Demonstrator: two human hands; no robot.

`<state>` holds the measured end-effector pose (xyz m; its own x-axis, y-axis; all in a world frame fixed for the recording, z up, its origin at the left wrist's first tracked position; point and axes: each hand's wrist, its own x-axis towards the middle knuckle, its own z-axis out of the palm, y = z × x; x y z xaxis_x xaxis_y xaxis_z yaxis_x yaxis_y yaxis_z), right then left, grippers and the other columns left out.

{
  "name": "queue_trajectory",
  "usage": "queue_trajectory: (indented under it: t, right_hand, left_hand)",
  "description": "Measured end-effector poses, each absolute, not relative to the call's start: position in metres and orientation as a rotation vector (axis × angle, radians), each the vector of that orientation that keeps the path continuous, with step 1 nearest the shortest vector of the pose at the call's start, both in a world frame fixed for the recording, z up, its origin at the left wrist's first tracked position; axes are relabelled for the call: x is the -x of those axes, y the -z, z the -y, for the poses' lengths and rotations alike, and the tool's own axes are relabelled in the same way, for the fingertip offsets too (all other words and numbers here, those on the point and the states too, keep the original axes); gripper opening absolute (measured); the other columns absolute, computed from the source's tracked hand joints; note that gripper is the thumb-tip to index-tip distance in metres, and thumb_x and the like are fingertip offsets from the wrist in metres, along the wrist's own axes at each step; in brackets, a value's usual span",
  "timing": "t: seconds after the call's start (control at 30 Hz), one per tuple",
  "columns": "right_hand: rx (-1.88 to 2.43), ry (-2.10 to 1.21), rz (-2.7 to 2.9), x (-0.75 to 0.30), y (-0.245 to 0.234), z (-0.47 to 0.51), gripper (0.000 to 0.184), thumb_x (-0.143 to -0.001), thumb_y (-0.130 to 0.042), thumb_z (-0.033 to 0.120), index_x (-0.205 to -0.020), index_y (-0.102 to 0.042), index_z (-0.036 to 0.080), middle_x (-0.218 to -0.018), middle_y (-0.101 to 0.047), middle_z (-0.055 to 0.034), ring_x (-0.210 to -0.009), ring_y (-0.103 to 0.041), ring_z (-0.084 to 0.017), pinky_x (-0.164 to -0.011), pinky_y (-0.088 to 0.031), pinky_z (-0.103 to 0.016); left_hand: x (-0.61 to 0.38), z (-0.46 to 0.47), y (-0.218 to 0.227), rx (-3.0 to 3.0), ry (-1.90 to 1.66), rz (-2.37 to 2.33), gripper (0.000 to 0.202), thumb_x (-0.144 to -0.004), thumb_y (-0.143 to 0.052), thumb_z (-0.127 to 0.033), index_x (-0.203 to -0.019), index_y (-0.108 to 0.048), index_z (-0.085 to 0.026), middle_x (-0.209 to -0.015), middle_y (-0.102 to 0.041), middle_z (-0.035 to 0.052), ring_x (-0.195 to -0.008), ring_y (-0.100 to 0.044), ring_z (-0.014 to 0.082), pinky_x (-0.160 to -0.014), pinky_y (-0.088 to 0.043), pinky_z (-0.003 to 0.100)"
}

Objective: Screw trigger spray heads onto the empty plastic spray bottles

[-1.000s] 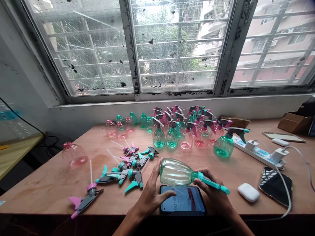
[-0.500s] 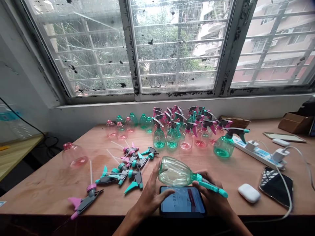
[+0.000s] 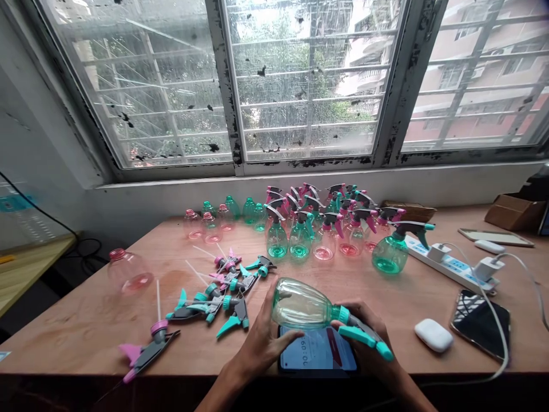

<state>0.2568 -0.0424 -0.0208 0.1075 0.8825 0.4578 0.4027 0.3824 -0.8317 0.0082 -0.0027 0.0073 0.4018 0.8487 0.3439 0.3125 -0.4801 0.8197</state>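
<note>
A clear green spray bottle (image 3: 302,303) lies on its side in the air above a lit phone (image 3: 315,352), its base to the left. My left hand (image 3: 268,337) is wrapped round the base end, thumb below. At the neck is a grey and teal spray head (image 3: 364,332), its trigger toward me. My right hand (image 3: 364,326) holds the spray head by its collar, the fingers partly hidden behind it. To the left lie several loose spray heads (image 3: 231,286) with thin white tubes, and a pink and grey one (image 3: 150,349) lies nearer the front edge.
Capped spray bottles (image 3: 326,229) stand in rows at the back. Open bottles (image 3: 212,226) stand left of them, and a pink open bottle (image 3: 128,272) farther left. On the right are a power strip (image 3: 454,269), a white earbud case (image 3: 433,335), a dark phone (image 3: 482,323) and cables.
The spray head has turned about the bottle's axis, so its trigger now shows below the grey body. The bottle has shifted slightly left and down, with both hands still on it.
</note>
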Motion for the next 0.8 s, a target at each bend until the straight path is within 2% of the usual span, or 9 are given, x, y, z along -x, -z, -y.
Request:
queue_trajectory:
  t: [0.1,0.2,0.27,0.4,0.53,0.67,0.8]
  right_hand:
    - [1.191,-0.423,1.536,-0.256,0.02,0.045,0.017,-0.085,-0.07,0.036,-0.096,-0.067,0.023,-0.081,-0.078,-0.0038,-0.072,-0.074,-0.026,-0.06,-0.058,-0.03]
    - [1.188,-0.399,1.531,-0.257,0.022,0.045,0.016,-0.086,-0.07,0.035,-0.096,-0.067,0.024,-0.083,-0.079,-0.0034,-0.072,-0.075,-0.026,-0.059,-0.059,-0.029]
    - [1.19,-0.399,1.526,-0.258,0.024,0.044,0.016,-0.086,-0.069,0.035,-0.097,-0.068,0.024,-0.084,-0.079,-0.0032,-0.073,-0.075,-0.025,-0.06,-0.059,-0.028]
    - [1.176,-0.431,1.534,-0.259,0.025,0.043,0.015,-0.086,-0.07,0.034,-0.098,-0.067,0.025,-0.083,-0.079,-0.0019,-0.073,-0.074,-0.024,-0.061,-0.058,-0.028]
    - [1.167,-0.458,1.547,-0.256,0.02,0.044,0.014,-0.086,-0.07,0.033,-0.096,-0.067,0.025,-0.079,-0.077,-0.0004,-0.067,-0.072,-0.022,-0.057,-0.057,-0.027]
    - [1.186,-0.456,1.551,-0.255,0.016,0.045,0.013,-0.085,-0.071,0.033,-0.095,-0.069,0.024,-0.078,-0.077,-0.0007,-0.068,-0.072,-0.023,-0.058,-0.057,-0.028]
    - [1.212,-0.452,1.512,-0.256,0.017,0.045,0.015,-0.085,-0.07,0.035,-0.093,-0.069,0.024,-0.082,-0.079,-0.0032,-0.073,-0.074,-0.026,-0.062,-0.059,-0.031]
  left_hand:
    - [-0.007,0.002,-0.008,-1.968,-0.988,-1.01,0.104,-0.079,-0.08,-0.043,-0.158,-0.014,-0.029,-0.161,-0.031,0.0136,-0.149,-0.027,0.0369,-0.122,-0.021,0.055]
    - [-0.006,0.001,-0.006,-1.956,-0.975,-1.027,0.1,-0.078,-0.08,-0.047,-0.157,-0.021,-0.029,-0.16,-0.033,0.012,-0.151,-0.019,0.0364,-0.122,-0.017,0.055]
    - [-0.006,0.0,-0.003,-1.955,-0.999,-1.027,0.101,-0.078,-0.08,-0.046,-0.157,-0.018,-0.033,-0.161,-0.033,0.0098,-0.151,-0.021,0.0343,-0.122,-0.019,0.053]
    - [-0.006,0.0,0.001,-1.974,-1.064,-1.005,0.099,-0.082,-0.077,-0.042,-0.157,-0.012,-0.037,-0.161,-0.032,0.0083,-0.147,-0.034,0.0309,-0.122,-0.024,0.05]
    - [-0.005,0.001,-0.003,-1.981,-1.052,-0.997,0.108,-0.074,-0.084,-0.044,-0.157,-0.018,-0.028,-0.161,-0.031,0.0133,-0.15,-0.023,0.0363,-0.123,-0.021,0.052]
    - [-0.005,0.001,-0.01,-1.979,-1.015,-0.979,0.086,-0.08,-0.077,-0.048,-0.151,-0.037,-0.023,-0.158,-0.038,0.0141,-0.15,-0.022,0.0388,-0.122,-0.017,0.056]
    - [-0.006,0.0,-0.008,-1.994,-1.02,-1.022,0.093,-0.079,-0.08,-0.044,-0.154,-0.028,-0.029,-0.16,-0.033,0.0113,-0.151,-0.022,0.0363,-0.122,-0.021,0.053]
